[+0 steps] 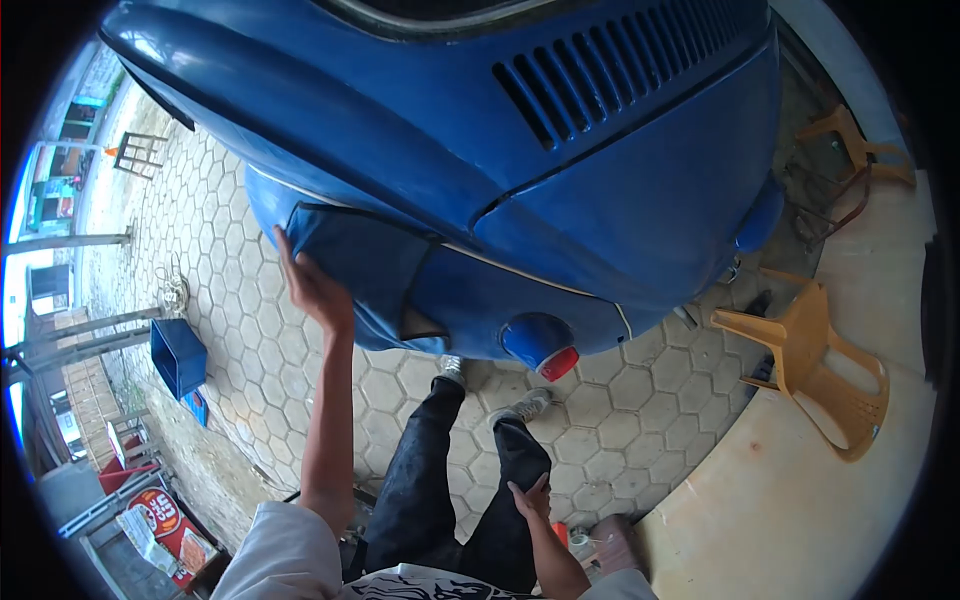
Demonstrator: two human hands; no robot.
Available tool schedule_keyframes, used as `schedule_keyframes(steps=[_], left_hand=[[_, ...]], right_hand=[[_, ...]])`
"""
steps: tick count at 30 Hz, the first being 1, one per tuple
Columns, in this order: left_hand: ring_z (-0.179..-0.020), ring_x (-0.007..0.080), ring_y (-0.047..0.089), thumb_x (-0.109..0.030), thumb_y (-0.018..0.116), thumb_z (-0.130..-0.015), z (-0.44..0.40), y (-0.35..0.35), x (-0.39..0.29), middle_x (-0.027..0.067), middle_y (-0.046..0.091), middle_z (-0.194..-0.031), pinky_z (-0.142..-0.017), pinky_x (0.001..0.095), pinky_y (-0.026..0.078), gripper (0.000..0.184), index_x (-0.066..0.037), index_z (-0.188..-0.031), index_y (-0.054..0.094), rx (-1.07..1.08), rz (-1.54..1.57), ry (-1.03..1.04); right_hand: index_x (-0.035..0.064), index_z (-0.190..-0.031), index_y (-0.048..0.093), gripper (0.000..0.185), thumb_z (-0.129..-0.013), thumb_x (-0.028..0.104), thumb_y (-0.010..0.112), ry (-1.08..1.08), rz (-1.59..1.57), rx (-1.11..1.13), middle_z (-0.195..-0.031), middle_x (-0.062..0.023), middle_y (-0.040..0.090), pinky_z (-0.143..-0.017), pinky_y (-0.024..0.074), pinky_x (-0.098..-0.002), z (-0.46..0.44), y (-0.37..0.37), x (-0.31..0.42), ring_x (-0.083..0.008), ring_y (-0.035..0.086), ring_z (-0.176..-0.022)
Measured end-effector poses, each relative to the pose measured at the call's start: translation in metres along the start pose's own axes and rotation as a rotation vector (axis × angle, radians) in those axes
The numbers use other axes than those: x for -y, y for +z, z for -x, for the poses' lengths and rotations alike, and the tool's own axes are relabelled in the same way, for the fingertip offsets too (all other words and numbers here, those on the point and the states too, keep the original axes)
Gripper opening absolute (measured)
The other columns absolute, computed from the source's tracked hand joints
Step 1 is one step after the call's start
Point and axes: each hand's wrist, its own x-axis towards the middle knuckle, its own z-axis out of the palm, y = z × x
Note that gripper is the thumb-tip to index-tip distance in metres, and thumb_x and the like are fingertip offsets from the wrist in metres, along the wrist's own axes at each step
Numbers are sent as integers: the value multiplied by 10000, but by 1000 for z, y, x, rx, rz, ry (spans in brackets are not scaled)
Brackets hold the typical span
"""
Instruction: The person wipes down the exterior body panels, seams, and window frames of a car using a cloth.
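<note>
Stretched-out fingers of my left hand [318, 292] lie along the outer edge of a dark blue cloth [365, 255]. The cloth drapes over the rear fender [460, 300] of a blue car [380, 110], its lower corner folded near the bumper side. What lies under my left palm is hidden. My right hand [530, 497] rests on my right leg near the knee, thumb and fingers apart, holding nothing visible. A round tail light [540, 345] with a red lens sticks out of the fender, right of the cloth.
Hexagonal paving [610, 410] surrounds my feet. Yellow plastic chairs, one close by [805, 365] and one farther back [855, 145], stand at right beside a pale wall [780, 480]. At left are a blue crate [178, 357], a small dark stool [138, 155] and a red printed box [175, 530].
</note>
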Motion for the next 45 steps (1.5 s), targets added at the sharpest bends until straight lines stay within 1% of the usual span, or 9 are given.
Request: schedule_keyframes(steps=[6,17,20,22,27,30,38,43,45], left_hand=[[-1384,421,367,-111,323,-1011,-48,21,-79,263,369,-1493,-1117,464,334,444,76,-1401,422,-163,318,356],[-1465,471,100,-106,497,-909,25,78,-40,234,206,-1578,-1124,675,-11,589,-152,-1488,395,390,-359,918],[-1444,450,213,-134,485,-932,-17,74,-59,194,301,-1547,-1140,656,6,500,-202,-1427,495,201,-443,1012],[-1445,462,192,-147,477,-939,-62,71,-75,195,313,-1528,-1143,654,-12,453,-199,-1388,512,-13,-290,747],[-1147,359,426,-158,463,-930,-127,56,-90,157,443,-1303,-975,544,319,256,-60,-1156,533,-393,-458,592],[-1164,340,443,-198,466,-929,-87,68,-93,155,486,-1252,-978,536,325,265,-45,-1122,566,27,-273,693],[-1408,386,307,-343,354,-1035,-22,90,-92,194,365,-1493,-1149,632,126,553,16,-1455,378,185,-483,940],[-1444,401,253,-270,396,-1026,-41,106,-150,124,355,-1542,-1120,656,198,453,-92,-1438,458,34,-158,789],[-1405,354,353,-151,478,-972,9,110,-104,83,453,-1481,-1103,587,301,420,-122,-1388,528,304,-196,1069]], right_hand=[[197,-1554,82,1143,-701,525,769,-85,-181,-42,-1487,-271,302,-1070,403,-483,-21,-1,40,-421,389,-1347],[277,-1463,351,845,-735,459,739,2,-253,-229,-1436,-220,365,-1026,420,-518,-20,42,84,-380,395,-1334],[276,-1441,379,812,-737,465,737,80,-298,-232,-1426,-206,370,-1003,431,-531,-14,51,78,-372,402,-1323],[269,-1435,385,803,-738,461,733,120,-344,-219,-1415,-199,376,-990,436,-542,-12,56,74,-370,408,-1315],[264,-1417,397,764,-742,451,701,169,-402,-202,-1402,-194,371,-967,445,-554,-7,64,72,-366,418,-1302],[263,-1403,405,749,-743,455,703,185,-397,-208,-1404,-191,366,-966,446,-554,-7,65,77,-362,419,-1301],[274,-1390,416,732,-747,447,719,176,-425,-234,-1417,-176,361,-995,421,-562,-15,66,82,-354,404,-1319],[283,-1383,424,717,-750,445,721,182,-499,-258,-1396,-165,386,-995,414,-571,-9,78,70,-357,402,-1317],[288,-1361,443,691,-747,440,721,163,-508,-229,-1382,-156,399,-988,416,-569,-12,75,64,-361,417,-1293]])
